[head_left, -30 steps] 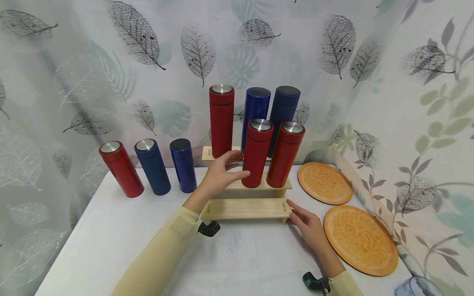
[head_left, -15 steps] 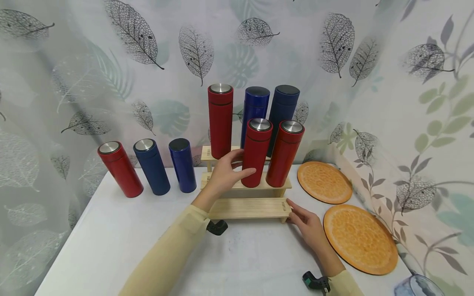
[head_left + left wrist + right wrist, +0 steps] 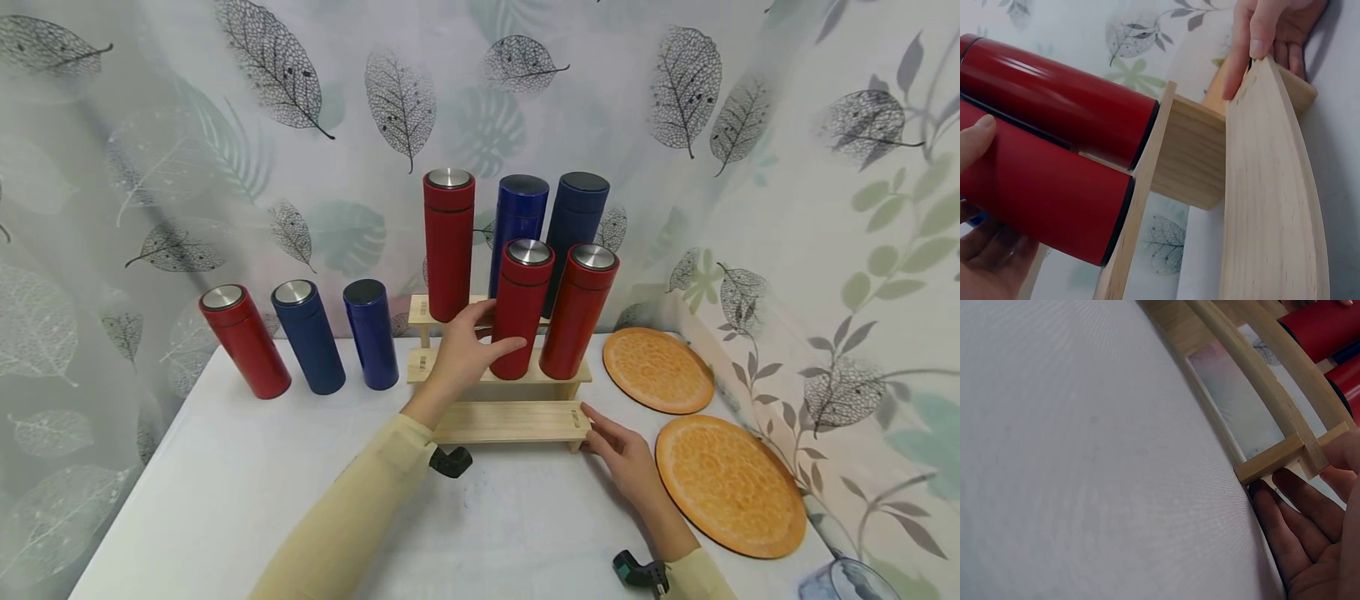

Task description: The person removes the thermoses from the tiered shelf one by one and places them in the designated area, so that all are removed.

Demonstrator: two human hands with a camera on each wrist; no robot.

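A red thermos flask with a silver lid stands on the middle step of a three-step wooden rack. My left hand is around its lower part, the thumb across the front and the fingers behind. In the left wrist view the thumb lies against this flask. My right hand grips the right end of the lowest step. Seen from the right wrist, its fingers reach under that end. Another red flask stands to the right on the same middle step.
On the top step stand a red flask, a glossy blue flask and a dark blue flask. Three more flasks, red, navy and blue, stand on the table's left. Two round orange mats lie at right.
My left hand has moved slightly right, and its thumb has come further across the front of the red flask. The flask and my right hand have stayed in place.
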